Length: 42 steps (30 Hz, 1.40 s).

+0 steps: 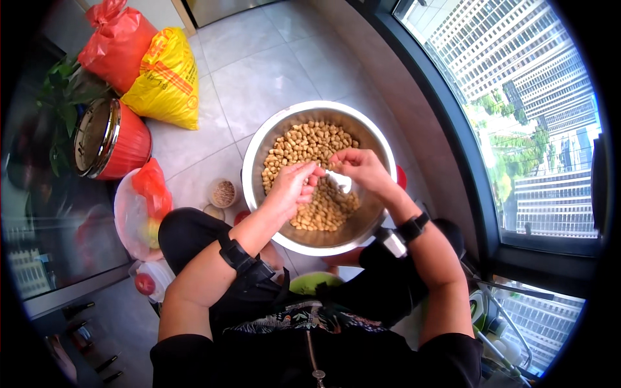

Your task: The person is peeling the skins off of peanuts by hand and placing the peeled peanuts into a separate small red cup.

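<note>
A wide steel basin [254, 161] stands on the floor before me, heaped with unshelled peanuts [307, 139]. Over its middle, my left hand [294, 184] has its fingers curled and its thumb and fingertips pressed together. Close by on the right, my right hand [362, 169] is closed in a pinch, its fingertips nearly meeting the left ones. Whatever lies between the fingers of either hand is too small or hidden to name. Under the right hand shows a bright white patch [339, 182], which I cannot identify.
Left of the basin are a small cup [223, 193] of reddish-brown kernels, a clear plastic bag [132, 216] and a red plant pot [126, 139]. A yellow bag [169, 81] and a red bag [116, 48] stand farther back. A green bowl [315, 282] sits between my legs; windows [517, 116] line the right.
</note>
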Motion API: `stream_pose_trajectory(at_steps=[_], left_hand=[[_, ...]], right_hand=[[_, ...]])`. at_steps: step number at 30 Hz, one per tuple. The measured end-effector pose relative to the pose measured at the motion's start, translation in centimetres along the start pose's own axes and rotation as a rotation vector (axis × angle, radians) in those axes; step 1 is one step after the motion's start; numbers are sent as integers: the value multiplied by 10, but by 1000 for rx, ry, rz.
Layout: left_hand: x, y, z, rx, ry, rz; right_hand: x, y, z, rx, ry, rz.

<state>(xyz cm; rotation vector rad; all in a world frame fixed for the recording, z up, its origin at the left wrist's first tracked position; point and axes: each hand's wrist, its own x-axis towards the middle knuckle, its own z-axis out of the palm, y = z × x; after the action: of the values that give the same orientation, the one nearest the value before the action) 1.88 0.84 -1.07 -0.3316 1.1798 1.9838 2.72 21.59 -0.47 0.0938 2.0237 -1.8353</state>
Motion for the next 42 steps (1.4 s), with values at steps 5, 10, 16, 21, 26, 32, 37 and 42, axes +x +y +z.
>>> stream_pose_trajectory(at_steps=[5,10,16,21,26,32,37,42], left_hand=[[-3,1,4,-21,-63,15],[-1,0,3,-48,-51,58],[-6,10,16,33,-64,-24],[-5,9,10,-5,-39,-1],[-4,8,7,20,-48,74],[-2,5,7,-77,-22,81],[-3,6,1,-131,13,15],[-2,5,10,-130,-3,31]], right_hand=[[-6,-9,15,191,-17,2],[-7,-5,26,145,76,-92],[-12,1,24,21,150,-270],[-11,-8,25,195,121,-158],[-14,-13,25,419,96,-29],[-14,-12,28,413,63,-48],[-26,-31,45,-862,157,-755],[-15,-17,44,117,213,-415]])
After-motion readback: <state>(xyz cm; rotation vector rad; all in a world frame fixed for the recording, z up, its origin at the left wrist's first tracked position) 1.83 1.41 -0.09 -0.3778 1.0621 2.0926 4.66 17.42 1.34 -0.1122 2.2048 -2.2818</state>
